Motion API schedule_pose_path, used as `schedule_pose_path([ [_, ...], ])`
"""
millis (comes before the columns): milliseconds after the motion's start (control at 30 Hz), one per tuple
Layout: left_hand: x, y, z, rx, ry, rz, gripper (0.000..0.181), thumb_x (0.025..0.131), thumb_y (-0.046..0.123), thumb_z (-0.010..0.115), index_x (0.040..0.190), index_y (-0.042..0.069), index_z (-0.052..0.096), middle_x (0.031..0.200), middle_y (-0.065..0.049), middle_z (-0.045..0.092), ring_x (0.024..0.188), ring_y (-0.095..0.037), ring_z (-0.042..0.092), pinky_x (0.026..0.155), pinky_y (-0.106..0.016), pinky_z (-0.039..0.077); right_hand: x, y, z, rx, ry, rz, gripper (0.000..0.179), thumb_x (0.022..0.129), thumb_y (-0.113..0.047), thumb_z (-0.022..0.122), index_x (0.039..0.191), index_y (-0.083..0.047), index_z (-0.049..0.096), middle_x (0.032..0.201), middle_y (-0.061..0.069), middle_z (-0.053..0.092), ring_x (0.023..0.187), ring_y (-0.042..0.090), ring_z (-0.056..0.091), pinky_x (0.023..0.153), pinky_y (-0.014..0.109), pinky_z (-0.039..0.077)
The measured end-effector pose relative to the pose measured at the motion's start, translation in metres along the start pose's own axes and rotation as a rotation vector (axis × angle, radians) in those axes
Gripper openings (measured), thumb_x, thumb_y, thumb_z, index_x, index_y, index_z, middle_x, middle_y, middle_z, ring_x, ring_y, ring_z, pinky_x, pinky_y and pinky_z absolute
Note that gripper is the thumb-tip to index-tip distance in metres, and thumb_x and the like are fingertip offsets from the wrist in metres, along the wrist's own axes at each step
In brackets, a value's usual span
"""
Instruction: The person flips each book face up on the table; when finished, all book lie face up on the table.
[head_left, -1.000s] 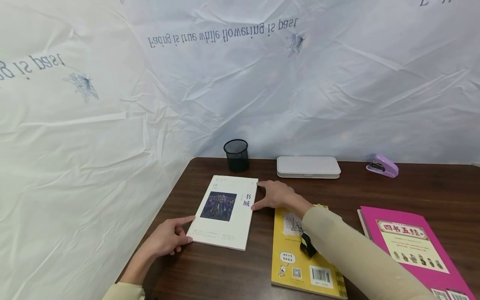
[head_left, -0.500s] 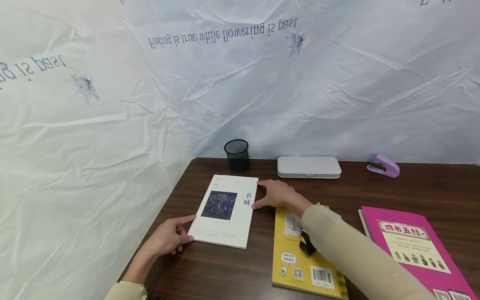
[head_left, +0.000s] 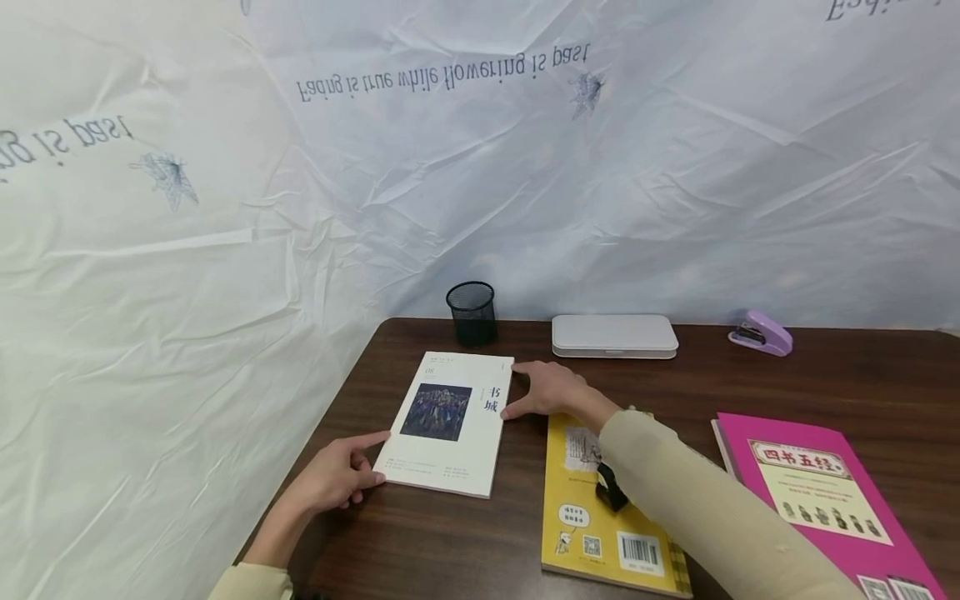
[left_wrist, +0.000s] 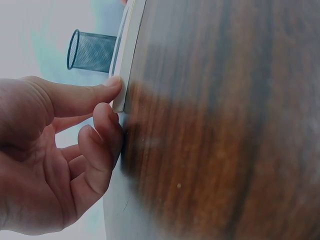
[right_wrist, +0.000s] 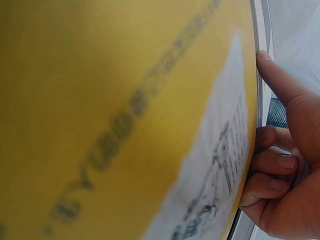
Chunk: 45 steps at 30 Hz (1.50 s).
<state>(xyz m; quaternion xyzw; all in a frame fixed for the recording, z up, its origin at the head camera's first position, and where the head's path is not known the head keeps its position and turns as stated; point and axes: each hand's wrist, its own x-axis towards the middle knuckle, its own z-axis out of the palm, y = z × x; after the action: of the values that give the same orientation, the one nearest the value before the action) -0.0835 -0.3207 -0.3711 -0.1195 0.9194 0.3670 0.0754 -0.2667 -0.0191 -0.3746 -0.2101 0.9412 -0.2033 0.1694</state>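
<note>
A white paperback book (head_left: 437, 412) with a dark picture on its cover lies flat on the dark wood table, slightly turned. My left hand (head_left: 336, 475) touches it from the left, its index finger extended along the side edge. In the left wrist view the thumb (left_wrist: 107, 90) meets the book's corner, while the other fingers bend loosely beside the table edge. Across from it, my right hand (head_left: 551, 388) rests thumb and index fingertips on the right edge. Its remaining fingers (right_wrist: 272, 165) are bent in the right wrist view. Beneath the right forearm lies a yellow book (head_left: 592, 533).
Behind the white book stands a black mesh pen cup (head_left: 474, 321). To its right are a white case (head_left: 615, 335) and a purple stapler (head_left: 763, 332). A pink book (head_left: 817, 425) lies at the right. White sheeting (head_left: 225, 333) borders the table's left and back.
</note>
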Motion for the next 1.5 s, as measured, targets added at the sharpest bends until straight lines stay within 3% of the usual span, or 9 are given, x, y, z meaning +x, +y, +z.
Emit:
schedule_pose_path([
  [600, 0.013, 0.007, 0.01, 0.039, -0.014, 0.035, 0.066, 0.086, 0.001, 0.083, 0.148, 0.007, 0.061, 0.069, -0.006, 0.059, 0.052, -0.018, 0.056, 0.047, -0.032, 0.047, -0.011, 0.018, -0.004, 0.03, 0.009, 0.044, 0.096, 0.083, -0.059, 0.085, 0.162, -0.02, 0.045, 0.164, 0.014, 0.047, 0.138, 0.036, 0.054, 0.116, 0.062, 0.042],
  [700, 0.012, 0.014, 0.008, 0.107, 0.019, 0.043, 0.068, 0.085, 0.007, 0.086, 0.148, 0.007, 0.061, 0.075, -0.004, 0.059, 0.058, -0.017, 0.054, 0.052, -0.031, 0.045, -0.014, 0.022, -0.013, 0.06, 0.015, 0.029, 0.092, 0.087, -0.055, 0.083, 0.162, -0.017, 0.045, 0.164, 0.014, 0.047, 0.139, 0.035, 0.052, 0.118, 0.059, 0.041],
  [833, 0.005, 0.037, 0.007, 0.157, 0.029, 0.13, 0.066, 0.086, 0.014, 0.086, 0.148, 0.01, 0.062, 0.08, 0.0, 0.062, 0.063, -0.016, 0.051, 0.058, -0.03, 0.042, -0.022, 0.026, -0.037, 0.091, 0.05, -0.033, 0.074, 0.094, -0.043, 0.079, 0.155, -0.009, 0.053, 0.16, 0.018, 0.05, 0.14, 0.037, 0.054, 0.116, 0.055, 0.046],
  [967, -0.005, 0.065, 0.016, 0.081, -0.054, 0.261, 0.062, 0.09, 0.017, 0.084, 0.148, 0.013, 0.063, 0.083, 0.002, 0.067, 0.063, -0.013, 0.056, 0.057, -0.027, 0.044, -0.036, 0.035, -0.063, 0.132, 0.084, -0.08, 0.061, 0.097, -0.035, 0.077, 0.149, -0.007, 0.06, 0.156, 0.02, 0.054, 0.131, 0.037, 0.06, 0.104, 0.052, 0.054],
  [1133, -0.011, 0.088, 0.034, -0.036, -0.148, 0.37, 0.059, 0.093, 0.012, 0.08, 0.149, 0.013, 0.061, 0.09, 0.0, 0.069, 0.066, -0.014, 0.065, 0.054, -0.026, 0.049, -0.052, 0.052, -0.08, 0.167, 0.064, -0.096, 0.059, 0.097, -0.03, 0.076, 0.148, -0.006, 0.061, 0.13, 0.018, 0.069, 0.095, 0.028, 0.071, 0.078, 0.039, 0.058],
  [1233, -0.013, 0.099, 0.045, -0.078, -0.215, 0.394, 0.058, 0.095, 0.012, 0.078, 0.15, 0.015, 0.06, 0.091, -0.001, 0.07, 0.067, -0.017, 0.067, 0.054, -0.027, 0.052, -0.06, 0.063, -0.087, 0.197, 0.05, -0.094, 0.057, 0.098, -0.028, 0.076, 0.148, -0.005, 0.061, 0.097, 0.014, 0.071, 0.071, 0.022, 0.064, 0.064, 0.033, 0.052],
  [1333, -0.014, 0.109, 0.055, -0.098, -0.28, 0.405, 0.059, 0.096, 0.013, 0.078, 0.151, 0.016, 0.06, 0.092, 0.0, 0.071, 0.067, -0.019, 0.067, 0.053, -0.029, 0.053, -0.069, 0.074, -0.097, 0.232, 0.049, -0.107, 0.053, 0.098, -0.027, 0.076, 0.146, -0.006, 0.063, 0.076, 0.01, 0.065, 0.058, 0.018, 0.053, 0.057, 0.032, 0.046],
  [1500, -0.016, 0.12, 0.069, -0.1, -0.37, 0.414, 0.06, 0.096, 0.016, 0.079, 0.152, 0.018, 0.059, 0.09, 0.003, 0.072, 0.068, -0.017, 0.066, 0.053, -0.03, 0.054, -0.089, 0.095, -0.108, 0.272, 0.051, -0.134, 0.049, 0.099, -0.027, 0.076, 0.142, -0.006, 0.066, 0.07, 0.007, 0.061, 0.056, 0.017, 0.053, 0.058, 0.035, 0.051],
])
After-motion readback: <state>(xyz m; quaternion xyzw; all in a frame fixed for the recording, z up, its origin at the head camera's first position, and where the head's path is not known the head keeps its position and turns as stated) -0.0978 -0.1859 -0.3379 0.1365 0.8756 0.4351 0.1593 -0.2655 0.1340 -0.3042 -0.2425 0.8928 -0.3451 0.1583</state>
